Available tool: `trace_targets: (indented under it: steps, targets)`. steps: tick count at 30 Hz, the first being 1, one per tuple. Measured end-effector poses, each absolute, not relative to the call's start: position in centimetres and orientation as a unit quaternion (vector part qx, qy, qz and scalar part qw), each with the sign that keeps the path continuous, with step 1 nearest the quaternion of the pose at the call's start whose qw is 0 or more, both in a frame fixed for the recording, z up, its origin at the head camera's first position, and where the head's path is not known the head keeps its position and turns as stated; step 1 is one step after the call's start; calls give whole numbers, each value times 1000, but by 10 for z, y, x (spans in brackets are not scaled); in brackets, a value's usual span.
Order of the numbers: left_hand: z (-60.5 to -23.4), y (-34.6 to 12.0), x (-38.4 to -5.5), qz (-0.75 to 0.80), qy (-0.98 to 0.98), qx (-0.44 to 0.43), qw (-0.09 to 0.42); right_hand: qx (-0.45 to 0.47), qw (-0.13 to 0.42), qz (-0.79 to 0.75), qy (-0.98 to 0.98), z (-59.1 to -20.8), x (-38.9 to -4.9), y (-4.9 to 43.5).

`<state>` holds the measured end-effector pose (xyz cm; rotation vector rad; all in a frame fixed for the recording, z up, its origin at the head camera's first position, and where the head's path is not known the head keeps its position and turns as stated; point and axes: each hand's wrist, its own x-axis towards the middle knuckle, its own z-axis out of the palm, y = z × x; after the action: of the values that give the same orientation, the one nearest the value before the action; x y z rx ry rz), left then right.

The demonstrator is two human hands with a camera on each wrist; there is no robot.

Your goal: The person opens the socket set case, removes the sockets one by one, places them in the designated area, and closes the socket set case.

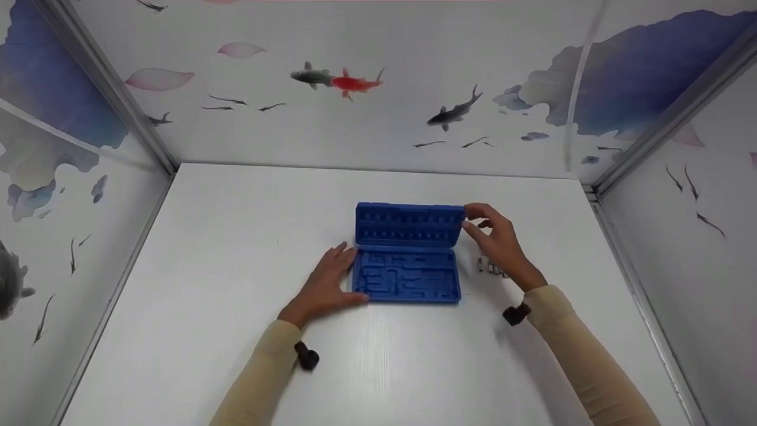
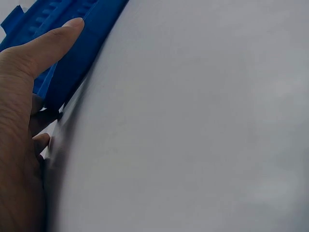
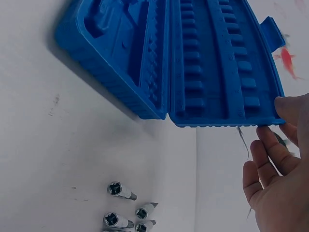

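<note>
A blue plastic tool case [image 1: 408, 278] lies unfolded on the white table, its lid [image 1: 408, 226] raised at the back. Moulded recesses fill the base, and rows of small slots line the lid. My left hand [image 1: 324, 284] rests against the case's left side, fingers fairly straight, its thumb [image 2: 58, 46] over the front left corner. At the lid's upper right corner, my right hand [image 1: 500, 239] pinches the edge between thumb and index finger; the other fingers [image 3: 260, 164] are loosely bent. Several metal bit sockets [image 3: 118, 189] lie right of the case, partly hidden by the right hand in the head view.
White panels printed with fish and blue patches enclose the table [image 1: 236, 219] at the back [image 1: 378, 130] and both sides. Small black cameras [image 1: 306, 357] sit on both wrists, over beige sleeves [image 1: 591, 361].
</note>
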<state>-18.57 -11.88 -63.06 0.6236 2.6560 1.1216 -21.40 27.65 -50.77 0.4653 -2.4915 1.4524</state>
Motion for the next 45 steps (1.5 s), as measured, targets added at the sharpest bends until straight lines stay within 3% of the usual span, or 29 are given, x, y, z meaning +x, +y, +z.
trace_targets:
  steps: [10,18,39,45]
  targets:
    - [-631,-118,-185,376,899,204,94,132,107,499,-850,-501,-191,275]
    - [-629,-117,-182,397,893,189,94,89,109,504,-852,-528,-190,282]
    - [-629,-117,-183,396,893,195,86,66,3,454,-888,-547,-158,295]
    - [-628,-118,-183,398,892,195,88,63,-3,472,-879,-560,-149,294]
